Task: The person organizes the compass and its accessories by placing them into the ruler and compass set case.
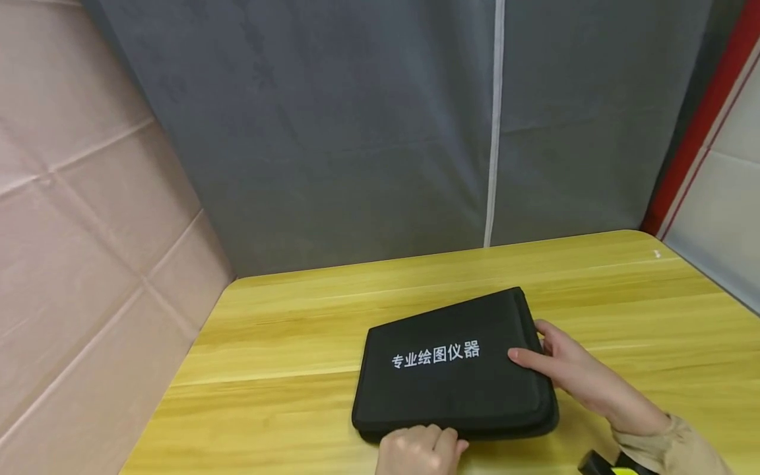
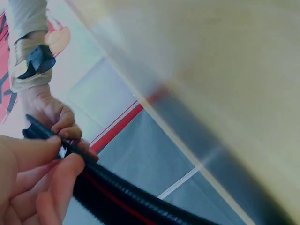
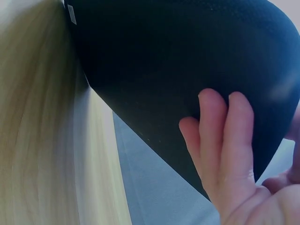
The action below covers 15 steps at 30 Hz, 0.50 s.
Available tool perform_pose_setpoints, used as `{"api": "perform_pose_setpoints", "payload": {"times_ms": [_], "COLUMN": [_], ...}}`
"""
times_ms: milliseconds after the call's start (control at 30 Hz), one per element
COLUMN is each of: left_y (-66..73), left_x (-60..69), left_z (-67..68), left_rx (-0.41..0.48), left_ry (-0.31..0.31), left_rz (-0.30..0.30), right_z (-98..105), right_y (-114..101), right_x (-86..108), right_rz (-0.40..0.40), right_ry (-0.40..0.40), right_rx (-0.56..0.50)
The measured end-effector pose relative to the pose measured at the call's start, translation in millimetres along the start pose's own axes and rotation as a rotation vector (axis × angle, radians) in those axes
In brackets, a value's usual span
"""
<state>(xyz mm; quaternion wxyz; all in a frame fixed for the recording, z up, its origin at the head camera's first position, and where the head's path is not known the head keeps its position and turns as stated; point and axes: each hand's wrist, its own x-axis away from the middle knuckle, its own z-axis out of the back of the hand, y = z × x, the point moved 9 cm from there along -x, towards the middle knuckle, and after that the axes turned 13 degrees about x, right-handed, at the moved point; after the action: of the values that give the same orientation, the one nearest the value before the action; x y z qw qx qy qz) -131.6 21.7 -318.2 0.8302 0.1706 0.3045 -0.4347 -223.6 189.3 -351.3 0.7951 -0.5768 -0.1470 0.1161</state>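
A black zippered case (image 1: 445, 389) with white Chinese lettering lies tilted above the wooden table, its right side lifted. At the near edge, my left hand (image 1: 418, 450) pinches the zipper pull (image 2: 62, 151) between thumb and curled index finger. The zipper teeth (image 2: 136, 188) run along the case's side in the left wrist view. My right hand (image 1: 570, 363) grips the right edge, thumb on the lettered face. Its other fingers (image 3: 238, 136) spread against the underside in the right wrist view. What the case contains is hidden.
The wooden table (image 1: 273, 349) extends around the case. A grey cloth (image 1: 356, 165) hangs behind it, a pale pink one (image 1: 89, 264) at the left. A black and yellow device (image 1: 617, 467) sits by the right sleeve.
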Motion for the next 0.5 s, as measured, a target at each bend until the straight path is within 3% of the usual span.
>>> {"api": "perform_pose_setpoints", "payload": {"times_ms": [167,333,500], "left_y": [3.5,-0.2,-5.2], "left_x": [1.1,1.8,1.8], "left_z": [-3.2,-0.3,2.0], "left_rx": [-0.035,-0.004,-0.008], "left_ry": [0.018,0.036,0.004], "left_rz": [0.009,0.057,0.098], "right_z": [-0.2,-1.4,-1.9], "right_y": [1.0,0.6,0.9], "right_x": [2.7,3.9,3.9], "right_rz": [-0.009,0.004,0.007], "right_ry": [0.015,0.011,-0.003], "right_rx": [0.010,0.004,0.003]}}
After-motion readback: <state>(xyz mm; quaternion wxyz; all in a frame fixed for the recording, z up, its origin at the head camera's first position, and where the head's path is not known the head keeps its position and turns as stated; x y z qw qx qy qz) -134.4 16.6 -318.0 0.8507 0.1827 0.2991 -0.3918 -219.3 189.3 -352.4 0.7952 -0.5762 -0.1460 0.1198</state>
